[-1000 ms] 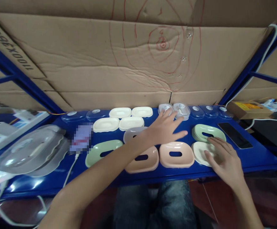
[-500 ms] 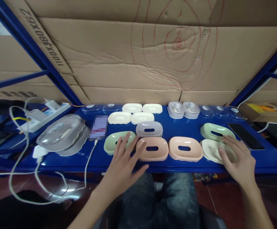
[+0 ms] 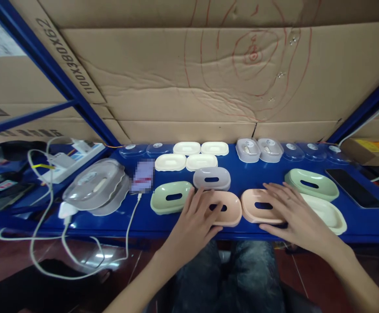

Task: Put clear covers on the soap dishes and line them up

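Note:
Two peach soap dishes with slotted bottoms lie side by side near the blue table's front edge. My left hand [image 3: 197, 215] spans the left end of the left peach soap dish [image 3: 232, 213], thumb at its near edge and fingers over the rim and hollow. My right hand [image 3: 294, 215] reaches across the right peach soap dish [image 3: 251, 208], fingers at its far rim and thumb along the near edge. A green soap dish [image 3: 163, 201] and a grey one [image 3: 222, 178] lie near my left hand. Beside my right hand are another green soap dish [image 3: 323, 186] and a cream dish [image 3: 334, 215], partly covered.
Several cream trays [image 3: 170, 162] and clear lids [image 3: 294, 152] line the back, with two lidded grey boxes [image 3: 248, 150]. Stacked grey boxes [image 3: 94, 182], a charging phone [image 3: 143, 176] and a power strip [image 3: 59, 169] with loose cables stand left. A dark phone [image 3: 354, 188] lies right.
My right hand has moved left from the cream dish onto the right peach dish. My left hand has moved right, and the left peach dish sits closer to the other. The view has shifted slightly.

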`<state>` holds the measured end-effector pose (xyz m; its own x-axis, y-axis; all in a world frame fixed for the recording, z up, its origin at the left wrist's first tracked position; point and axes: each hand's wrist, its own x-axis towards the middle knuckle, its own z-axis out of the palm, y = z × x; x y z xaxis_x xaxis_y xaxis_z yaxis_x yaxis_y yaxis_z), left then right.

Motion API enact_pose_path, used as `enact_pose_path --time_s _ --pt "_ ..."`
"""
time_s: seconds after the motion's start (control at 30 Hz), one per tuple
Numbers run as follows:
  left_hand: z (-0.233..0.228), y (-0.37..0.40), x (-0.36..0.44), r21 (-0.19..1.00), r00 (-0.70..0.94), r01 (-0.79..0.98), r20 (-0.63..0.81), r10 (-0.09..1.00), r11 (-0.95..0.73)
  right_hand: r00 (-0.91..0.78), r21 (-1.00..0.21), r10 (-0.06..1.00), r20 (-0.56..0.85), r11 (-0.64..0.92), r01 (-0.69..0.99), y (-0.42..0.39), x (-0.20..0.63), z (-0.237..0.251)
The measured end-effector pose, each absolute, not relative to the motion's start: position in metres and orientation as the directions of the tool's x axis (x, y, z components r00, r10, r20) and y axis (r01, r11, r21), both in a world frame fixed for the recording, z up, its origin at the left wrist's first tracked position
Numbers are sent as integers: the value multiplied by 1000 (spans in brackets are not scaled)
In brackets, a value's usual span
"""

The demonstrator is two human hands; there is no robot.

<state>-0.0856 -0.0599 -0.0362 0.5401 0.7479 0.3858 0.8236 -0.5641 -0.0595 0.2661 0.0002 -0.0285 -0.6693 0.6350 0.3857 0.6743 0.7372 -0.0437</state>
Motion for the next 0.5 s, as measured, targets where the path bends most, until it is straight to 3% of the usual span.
enact_pose_path --time_s 0.13,0.33,0.5 --pt "-35 -62 -85 -33 573 795 369 732 -606 -656 -98 650 384 735 671 8 271 -33" --pt "-3 -70 -91 100 569 739 436 697 -666 -518 -158 659 546 688 708 17 280 -8" --pt "49 -5 -87 52 505 778 543 672 -627 -618 -69 675 403 696 715 35 265 -15"
